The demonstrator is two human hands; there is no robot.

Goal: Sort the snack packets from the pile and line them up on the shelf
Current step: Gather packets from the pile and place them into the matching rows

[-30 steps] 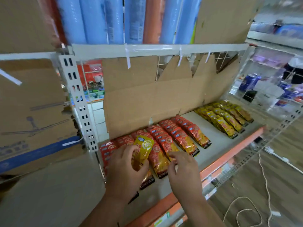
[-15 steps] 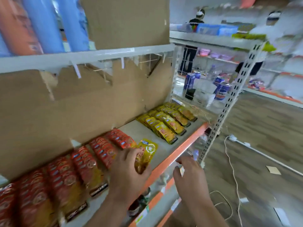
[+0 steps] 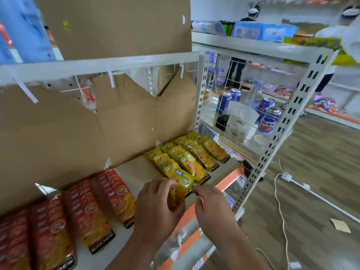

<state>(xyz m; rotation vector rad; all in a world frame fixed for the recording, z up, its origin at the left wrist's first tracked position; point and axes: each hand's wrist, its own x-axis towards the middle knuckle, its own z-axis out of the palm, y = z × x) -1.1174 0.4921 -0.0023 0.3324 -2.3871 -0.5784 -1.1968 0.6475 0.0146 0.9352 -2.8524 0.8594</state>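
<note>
My left hand [image 3: 157, 205] grips a yellow snack packet [image 3: 182, 185] at the front end of the nearest yellow row. My right hand [image 3: 212, 209] pinches the same packet's dark lower edge from the right. Rows of yellow packets [image 3: 196, 154] lie overlapped on the right part of the shelf [image 3: 136, 172]. Rows of red packets [image 3: 85, 211] lie on the left part. A bare strip of shelf separates the two colours.
Torn cardboard [image 3: 58, 137] backs the shelf. The orange shelf edge [image 3: 231, 174] runs below my hands. A white perforated upright [image 3: 288, 117] and wire grid stand at right, with blue cans [image 3: 267, 121] behind. A white cable [image 3: 280, 201] lies on the wooden floor. People stand far back.
My left hand has carried the yellow packet rightward from the red rows to the yellow rows. My right hand rose from the shelf edge and took hold of the packet. The view swung right.
</note>
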